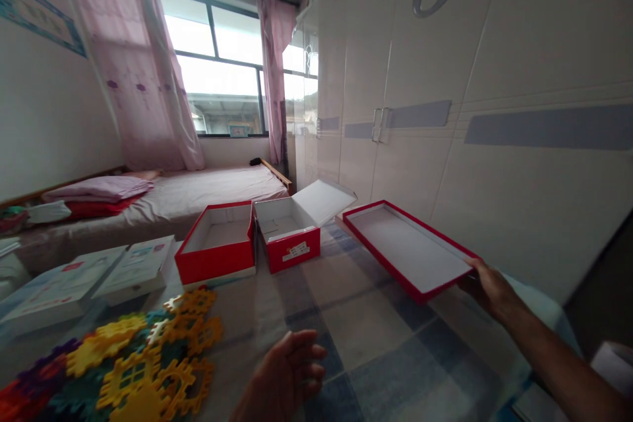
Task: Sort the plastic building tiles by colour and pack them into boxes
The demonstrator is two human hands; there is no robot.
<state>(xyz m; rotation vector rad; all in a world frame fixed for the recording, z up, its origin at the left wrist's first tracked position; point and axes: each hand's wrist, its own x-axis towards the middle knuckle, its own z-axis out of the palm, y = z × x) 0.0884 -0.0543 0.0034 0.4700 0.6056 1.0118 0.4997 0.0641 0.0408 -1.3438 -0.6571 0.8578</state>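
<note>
My right hand grips a red box lid by its near right corner. The lid's white inside faces up, and it is held at the right side of the table. My left hand is over the front of the table, fingers apart and a little curled, holding nothing. To its left lies a heap of plastic building pieces in yellow, orange, teal, purple and red. Behind them stand a red box without a cover and a second red box whose white flap is raised.
Two flat white boxes lie on the left of the table. A checked cloth covers the tabletop. Beyond are a bed and a window. A white wardrobe stands along the right.
</note>
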